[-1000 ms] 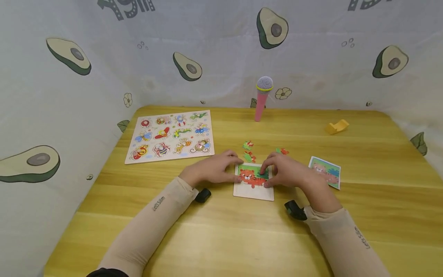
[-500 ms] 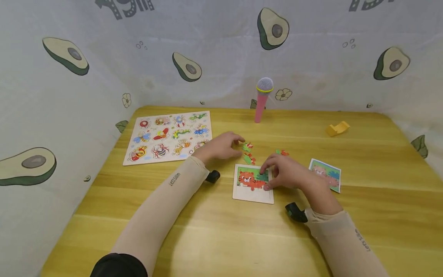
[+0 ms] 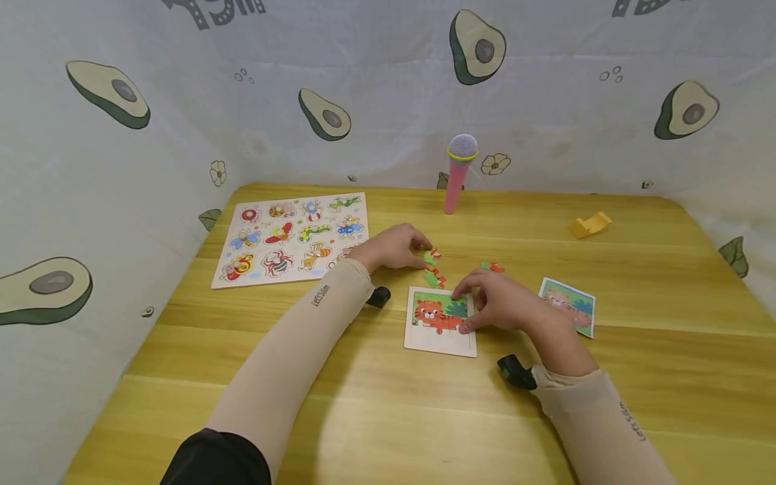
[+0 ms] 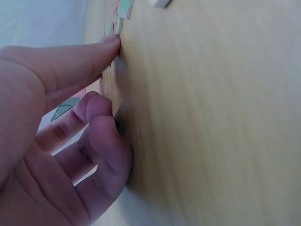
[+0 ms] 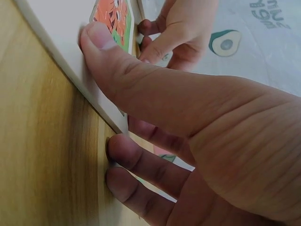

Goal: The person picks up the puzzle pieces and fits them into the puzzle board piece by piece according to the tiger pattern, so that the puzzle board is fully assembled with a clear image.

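A small square puzzle board (image 3: 440,341) lies in front of me, its upper part filled with an orange tiger picture. My right hand (image 3: 503,300) rests on its right side; in the right wrist view the thumb (image 5: 101,40) presses on the board's face while other fingertips touch the table beside it. Beyond the board, my left hand (image 3: 394,246) pinches a green-and-red puzzle piece (image 3: 432,257) at its left edge. In the left wrist view the index fingertip is partly hidden. A second puzzle piece (image 3: 433,277) lies just nearer the board.
Another loose piece (image 3: 492,267) lies beyond my right hand. A tiger picture card (image 3: 576,313) is at the right, partly behind the hand. An insect peg board (image 3: 291,239) lies at left, a pink toy microphone (image 3: 455,188) stands at the back, and a yellow holder (image 3: 591,225) sits back right.
My left hand has left the board's left side, moved forward to the loose pieces and closed its fingertips at the far one. The right hand has stayed on the board.
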Action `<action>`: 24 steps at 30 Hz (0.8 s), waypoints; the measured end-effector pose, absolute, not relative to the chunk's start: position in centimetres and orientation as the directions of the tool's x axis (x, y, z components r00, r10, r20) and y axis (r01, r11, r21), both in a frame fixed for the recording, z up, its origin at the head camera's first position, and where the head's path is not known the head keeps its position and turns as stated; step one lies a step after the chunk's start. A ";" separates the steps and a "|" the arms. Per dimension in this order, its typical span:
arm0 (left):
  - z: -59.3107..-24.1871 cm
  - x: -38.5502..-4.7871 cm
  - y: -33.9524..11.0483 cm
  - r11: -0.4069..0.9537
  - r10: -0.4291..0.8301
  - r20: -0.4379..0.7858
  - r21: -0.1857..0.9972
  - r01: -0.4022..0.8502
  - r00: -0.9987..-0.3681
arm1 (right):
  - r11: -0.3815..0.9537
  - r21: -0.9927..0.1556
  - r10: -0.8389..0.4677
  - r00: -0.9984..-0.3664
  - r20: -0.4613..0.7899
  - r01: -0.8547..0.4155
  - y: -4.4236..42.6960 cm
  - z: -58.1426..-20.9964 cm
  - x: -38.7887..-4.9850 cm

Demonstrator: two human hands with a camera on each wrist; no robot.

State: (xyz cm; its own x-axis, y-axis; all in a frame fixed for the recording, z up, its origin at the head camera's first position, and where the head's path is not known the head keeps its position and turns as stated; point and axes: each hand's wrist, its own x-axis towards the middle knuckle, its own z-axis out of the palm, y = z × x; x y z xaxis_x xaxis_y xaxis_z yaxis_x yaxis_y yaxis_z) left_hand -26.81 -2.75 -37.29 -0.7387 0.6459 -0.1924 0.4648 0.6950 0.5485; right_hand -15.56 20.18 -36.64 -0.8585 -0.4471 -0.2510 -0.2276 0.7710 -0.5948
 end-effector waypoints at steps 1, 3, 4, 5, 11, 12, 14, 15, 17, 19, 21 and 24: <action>-37.3 -26.8 -2.8 0.696 0.642 -0.194 0.554 0.457 -0.742 | 0.768 -0.599 -0.447 -0.859 -0.250 -0.225 20.2 -36.7 -15.5; -37.3 -26.7 -2.9 0.695 0.634 -0.192 0.566 0.444 -0.749 | 0.762 -0.608 -0.448 -0.860 -0.247 -0.222 20.2 -36.7 -15.5; -37.3 -26.7 -2.9 0.694 0.630 -0.189 0.572 0.437 -0.753 | 0.758 -0.614 -0.448 -0.860 -0.245 -0.220 20.2 -36.7 -15.5; -37.4 -26.6 -2.9 0.693 0.627 -0.184 0.576 0.434 -0.757 | 0.755 -0.618 -0.449 -0.860 -0.243 -0.220 20.3 -36.7 -15.5; -37.5 -26.4 -2.9 0.697 0.608 -0.170 0.582 0.419 -0.775 | 0.737 -0.635 -0.469 -0.852 -0.231 -0.234 20.7 -36.7 -15.8; -37.4 -26.4 -3.0 0.698 0.606 -0.170 0.581 0.418 -0.777 | 0.735 -0.635 -0.473 -0.851 -0.229 -0.238 20.8 -36.7 -15.8; -37.4 -26.3 -3.1 0.698 0.604 -0.160 0.579 0.421 -0.781 | 0.733 -0.635 -0.478 -0.849 -0.226 -0.244 20.9 -36.8 -15.9; -37.3 -26.2 -3.2 0.698 0.602 -0.154 0.578 0.423 -0.784 | 0.733 -0.633 -0.479 -0.848 -0.225 -0.247 21.0 -36.9 -15.9; -37.2 -26.0 -3.5 0.697 0.596 -0.135 0.576 0.426 -0.791 | 0.734 -0.633 -0.479 -0.849 -0.224 -0.247 21.0 -36.9 -15.9; -37.0 -25.8 -3.8 0.695 0.587 -0.116 0.580 0.425 -0.801 | 0.734 -0.633 -0.477 -0.849 -0.226 -0.244 21.1 -36.9 -15.9; -36.8 -25.4 -4.3 0.692 0.583 -0.104 0.584 0.424 -0.806 | 0.734 -0.636 -0.474 -0.850 -0.228 -0.238 21.0 -37.0 -15.9; -36.4 -24.4 -5.2 0.681 0.590 -0.092 0.591 0.433 -0.802 | 0.733 -0.640 -0.469 -0.853 -0.228 -0.232 20.9 -37.1 -15.9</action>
State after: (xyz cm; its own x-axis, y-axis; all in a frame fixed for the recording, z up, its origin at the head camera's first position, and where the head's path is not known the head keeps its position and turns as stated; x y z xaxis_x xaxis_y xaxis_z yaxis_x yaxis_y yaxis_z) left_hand -24.45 -5.18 -36.37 -0.8022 0.5899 -0.0922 0.4328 0.6810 0.5908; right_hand -15.88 20.92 -37.13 -0.8531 -0.4694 -0.2277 -0.2323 0.7326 -0.6398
